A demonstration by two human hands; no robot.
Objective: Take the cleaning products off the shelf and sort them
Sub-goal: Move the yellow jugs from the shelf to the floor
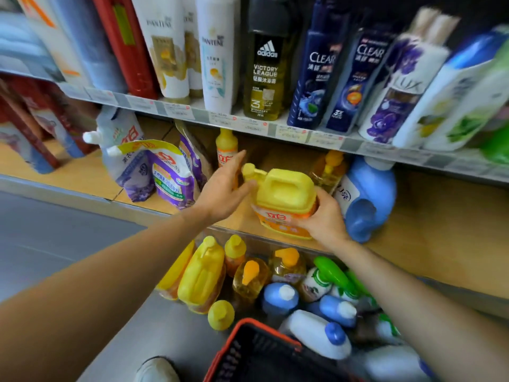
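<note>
Down at the lower shelf (413, 216) of a shop aisle: pale wood-look board, grey floor (55, 244) in front. Upper shelf (248, 122) above carries a price-tag strip and a row of shampoo and body-wash bottles (264, 64).

Lower shelf stock:
- refill pouches (165, 172), purple and white, at left
- small yellow-capped bottle (226, 144) at the back
- amber pump bottle (329, 169)
- blue jug (366, 199) at right

Below the shelf edge is a clear-walled bin (256, 238). Inside it:
- yellow-topped jugs (202, 274) at left
- amber bottles with orange caps (250, 277) in the middle
- blue bottles with white caps (281, 297)
- green-topped bottles (330, 271) at right

They lie jumbled, caps mostly up. A black basket with a red rim (264, 329) sits nearest me, my shoe (157, 369) beside it.

The yellow jug (283, 199) is over the front of the lower shelf, between the pouches and the blue jug. I cannot tell whether its base rests on the board. Its long axis is near upright, top leaning toward me, handle on top, pump spout pointing left.

My right hand (322, 216) grips its lower right side, fingers wrapped around the orange label. My left hand (225, 186) is spread with straight fingers, thumb touching the spout.
</note>
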